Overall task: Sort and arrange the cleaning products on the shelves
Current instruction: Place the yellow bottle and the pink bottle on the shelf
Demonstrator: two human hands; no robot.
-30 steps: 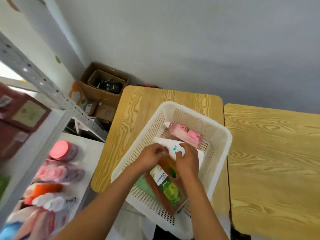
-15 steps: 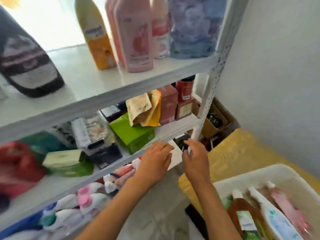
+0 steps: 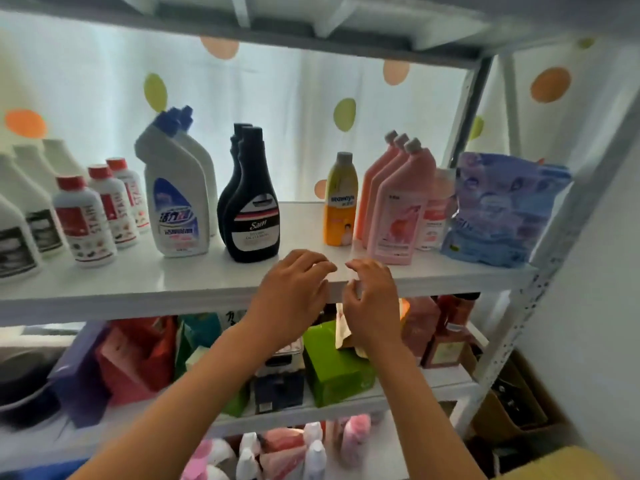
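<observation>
A white metal shelf (image 3: 173, 289) carries rows of cleaning products: red-capped stain remover bottles (image 3: 85, 220), white angled-neck bottles (image 3: 176, 195), black bottles (image 3: 251, 206), a yellow bottle (image 3: 339, 202), pink bottles (image 3: 394, 209) and a purple refill pouch (image 3: 498, 209). My left hand (image 3: 294, 292) and my right hand (image 3: 372, 299) are raised side by side at the shelf's front edge, below the gap between the black and yellow bottles. Both have loosely curled fingers and hold nothing.
The shelf below holds a green box (image 3: 336, 368), red packs (image 3: 138, 355) and dark red boxes (image 3: 446, 330). Pink and white bottles (image 3: 287, 452) lie on the lowest shelf. A cardboard box (image 3: 512, 403) sits on the floor at right, by a wooden table corner (image 3: 554, 465).
My view swung from the basket on the table up to the shelf. Both hands left the bottles in the basket and rose empty to the upper shelf's front edge.
</observation>
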